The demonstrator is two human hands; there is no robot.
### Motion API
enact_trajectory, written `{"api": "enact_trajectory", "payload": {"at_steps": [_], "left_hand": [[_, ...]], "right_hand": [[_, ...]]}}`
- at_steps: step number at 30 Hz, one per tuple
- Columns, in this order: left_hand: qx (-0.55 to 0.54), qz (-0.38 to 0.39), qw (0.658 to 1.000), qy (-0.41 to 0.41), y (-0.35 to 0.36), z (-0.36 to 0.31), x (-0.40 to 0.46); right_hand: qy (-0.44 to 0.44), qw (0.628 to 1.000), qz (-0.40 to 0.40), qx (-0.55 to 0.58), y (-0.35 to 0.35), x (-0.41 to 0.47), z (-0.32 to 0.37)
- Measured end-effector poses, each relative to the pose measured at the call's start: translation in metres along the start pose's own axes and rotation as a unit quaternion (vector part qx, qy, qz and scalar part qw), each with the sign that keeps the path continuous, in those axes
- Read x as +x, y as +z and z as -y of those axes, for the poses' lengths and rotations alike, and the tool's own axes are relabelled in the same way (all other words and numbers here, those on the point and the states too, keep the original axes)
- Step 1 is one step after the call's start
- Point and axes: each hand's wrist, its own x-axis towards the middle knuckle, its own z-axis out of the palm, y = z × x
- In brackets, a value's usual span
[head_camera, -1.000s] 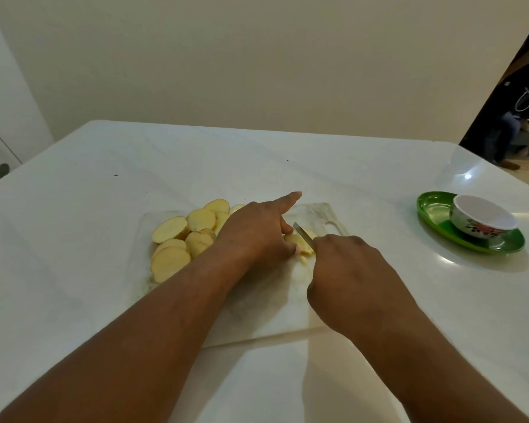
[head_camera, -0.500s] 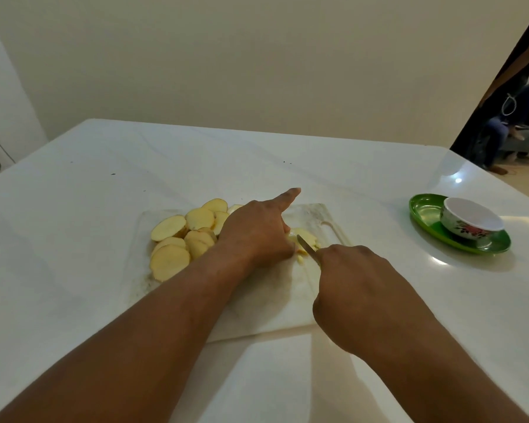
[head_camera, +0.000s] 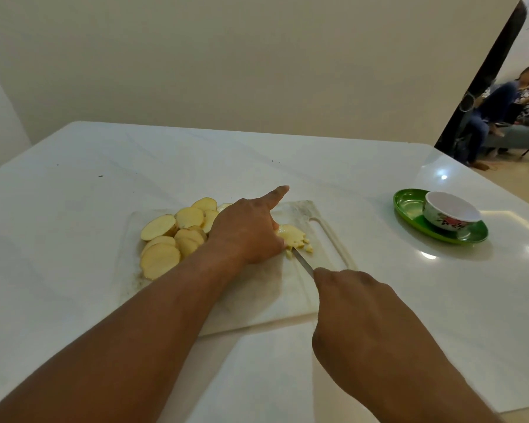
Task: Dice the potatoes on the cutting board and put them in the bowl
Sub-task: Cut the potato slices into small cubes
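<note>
Both hands grip: right hand (head_camera: 358,319) drew knife (head_camera: 303,262) back, left hand (head_camera: 248,230) pins slice (head_camera: 292,235).

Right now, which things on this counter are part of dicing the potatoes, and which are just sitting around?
Part of the job:
potato slices
slice being cut
knife
cutting board
bowl
left hand, pressing the slice
right hand, gripping the knife

Just there:
green plate under the bowl
</note>
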Motion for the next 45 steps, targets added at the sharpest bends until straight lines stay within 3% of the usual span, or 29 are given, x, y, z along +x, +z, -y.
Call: {"api": "enact_trajectory", "payload": {"at_steps": [13,21,45], "left_hand": [[-0.039,0.033,0.999,-0.001,-0.006,0.007,0.001],[-0.019,0.033,0.999,0.000,-0.006,0.006,0.001],[-0.024,0.041,0.999,0.000,-0.012,0.000,-0.004]], "right_hand": [[-0.012,0.994,-0.110,0.019,0.011,0.020,-0.009],[-0.020,0.994,-0.110,0.020,0.029,0.058,-0.004],[-0.058,0.995,-0.078,0.002,0.030,0.064,-0.004]]}}
